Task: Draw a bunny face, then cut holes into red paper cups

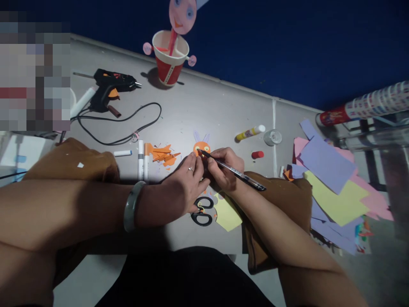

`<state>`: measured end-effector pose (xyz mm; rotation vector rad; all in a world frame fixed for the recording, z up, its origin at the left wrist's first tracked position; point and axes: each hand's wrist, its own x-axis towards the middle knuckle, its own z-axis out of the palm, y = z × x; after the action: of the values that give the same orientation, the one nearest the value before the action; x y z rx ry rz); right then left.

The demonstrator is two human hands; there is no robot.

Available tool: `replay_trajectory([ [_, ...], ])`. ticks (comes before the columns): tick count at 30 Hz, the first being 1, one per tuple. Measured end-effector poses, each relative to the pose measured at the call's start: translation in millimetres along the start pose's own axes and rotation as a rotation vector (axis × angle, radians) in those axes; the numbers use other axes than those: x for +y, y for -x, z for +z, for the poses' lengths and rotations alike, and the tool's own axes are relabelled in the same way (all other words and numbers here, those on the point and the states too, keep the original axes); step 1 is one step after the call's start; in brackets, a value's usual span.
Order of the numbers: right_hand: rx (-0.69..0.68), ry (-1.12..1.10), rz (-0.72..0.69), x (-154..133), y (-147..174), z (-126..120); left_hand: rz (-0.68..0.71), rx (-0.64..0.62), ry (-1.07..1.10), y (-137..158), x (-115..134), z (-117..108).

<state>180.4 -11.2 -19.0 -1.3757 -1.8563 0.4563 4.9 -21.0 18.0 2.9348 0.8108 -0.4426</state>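
My right hand (226, 167) is closed round a black pen (238, 172), its tip at an orange paper face (202, 147) with yellow eyes and purple paper ears. My left hand (188, 179) lies with its fingers out flat, the fingertips pressing on the lower left edge of the face. Whatever is under the palm is hidden. Just below the hands are black-handled scissors (203, 218) and a yellow paper piece (227, 213). Left of my left hand is a heap of orange paper scraps (166, 155).
A black glue gun (111, 83) with a looped cable is at upper left. A red cup with a paper head (169, 68) stands at the back. A glue stick (250, 133), its red cap (257, 154) and a small glass jar (272, 137) sit right. Coloured paper (329, 164) is piled far right.
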Motion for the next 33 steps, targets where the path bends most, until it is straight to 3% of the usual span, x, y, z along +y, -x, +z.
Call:
replay_trajectory([
  [18,-0.006,-0.038,0.017,-0.7,0.5,-0.7,-0.02,0.021,0.077,-0.4,0.9,2.3],
  [25,-0.002,-0.037,0.017,1.8,1.1,0.6,-0.024,0.046,-0.006,-0.7,2.3,8.3],
  [33,-0.006,-0.038,0.026,-1.5,-0.7,-0.6,-0.018,-0.001,0.022,-1.6,1.6,3.1],
])
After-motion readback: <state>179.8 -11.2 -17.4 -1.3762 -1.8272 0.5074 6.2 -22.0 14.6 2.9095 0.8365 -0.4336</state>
